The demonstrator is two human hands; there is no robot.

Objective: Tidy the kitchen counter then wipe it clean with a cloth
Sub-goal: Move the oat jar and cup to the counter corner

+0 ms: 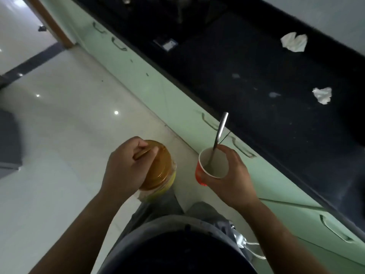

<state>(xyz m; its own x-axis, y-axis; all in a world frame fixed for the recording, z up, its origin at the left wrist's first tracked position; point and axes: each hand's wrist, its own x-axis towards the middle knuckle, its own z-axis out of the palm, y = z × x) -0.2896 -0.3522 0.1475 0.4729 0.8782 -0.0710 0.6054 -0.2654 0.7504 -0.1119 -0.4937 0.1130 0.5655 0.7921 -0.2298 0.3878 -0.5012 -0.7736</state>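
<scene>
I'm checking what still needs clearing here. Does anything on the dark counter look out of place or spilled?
Yes. Two crumpled white paper tissues lie loose on the black countertop: one near the back wall, one further right. Pale smears or spill spots sit between them, showing up against the dark surface. A small flat packet lies further along.

A jar (158,167) hung from the left hand (126,167) left of a cup (212,165) with a spoon (218,135) in it, while two crumpled tissues (294,42) lay on the counter (256,80) beyond.
</scene>
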